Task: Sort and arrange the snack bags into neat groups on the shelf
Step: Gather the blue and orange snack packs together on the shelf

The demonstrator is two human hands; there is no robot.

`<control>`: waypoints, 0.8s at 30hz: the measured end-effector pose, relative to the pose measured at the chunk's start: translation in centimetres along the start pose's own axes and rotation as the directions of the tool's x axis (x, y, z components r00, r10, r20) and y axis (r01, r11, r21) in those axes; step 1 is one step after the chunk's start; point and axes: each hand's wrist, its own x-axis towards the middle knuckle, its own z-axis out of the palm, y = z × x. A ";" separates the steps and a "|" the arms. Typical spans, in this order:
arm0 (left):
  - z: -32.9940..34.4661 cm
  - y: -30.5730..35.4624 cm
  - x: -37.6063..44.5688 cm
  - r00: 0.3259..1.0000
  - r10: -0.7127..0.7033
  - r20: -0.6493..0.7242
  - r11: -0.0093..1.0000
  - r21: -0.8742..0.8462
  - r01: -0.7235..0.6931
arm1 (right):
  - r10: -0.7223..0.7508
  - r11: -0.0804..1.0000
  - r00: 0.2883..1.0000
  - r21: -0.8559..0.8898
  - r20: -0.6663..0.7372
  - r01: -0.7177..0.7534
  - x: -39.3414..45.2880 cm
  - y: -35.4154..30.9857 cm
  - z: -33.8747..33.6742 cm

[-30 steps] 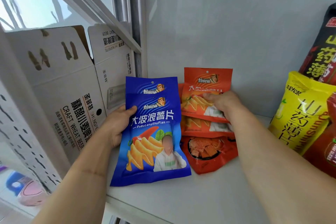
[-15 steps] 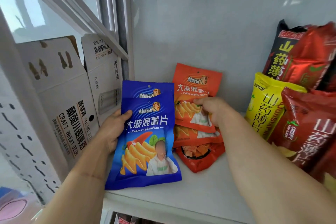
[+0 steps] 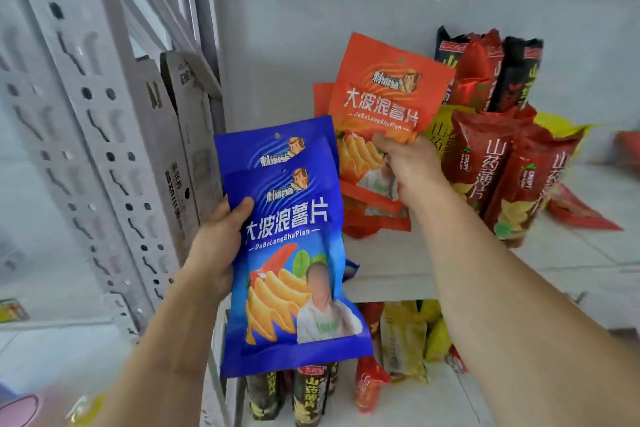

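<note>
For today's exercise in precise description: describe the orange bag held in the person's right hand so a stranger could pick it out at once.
Start at the white shelf and its back wall. In front of the wall, the right hand lifts an orange chip bag clear of the shelf. Unlike the red pouches standing at its right, it is flat, with white lettering and a hang hole on top.

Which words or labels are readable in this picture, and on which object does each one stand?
"大波浪薯片" and "DaBoLangShuPian": blue bags in the left hand.
The same two lines: orange bags in the right hand.
"山药薄片" and "CRISPY": red bags on the shelf.
Brand logo on the blue and orange bags: too stylised to read.
Cardboard box print: too blurred.
</note>
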 end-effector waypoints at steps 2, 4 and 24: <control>0.1 -0.4 -1.9 0.998 -0.021 0.055 1.000 0.010 0.020 | 0.018 1.000 1.000 0.005 -0.006 -0.018 -2.0 -0.7 -1.4; 0.5 -1.0 -3.4 0.994 -0.037 0.100 0.999 0.014 0.035 | 0.044 0.999 0.999 -0.019 -0.004 -0.044 -4.0 -1.1 -3.3; 24.0 -13.8 -16.7 0.847 -0.222 0.484 0.969 0.206 0.136 | 0.028 0.997 0.943 -0.064 -0.331 -0.052 -12.3 -2.1 -37.5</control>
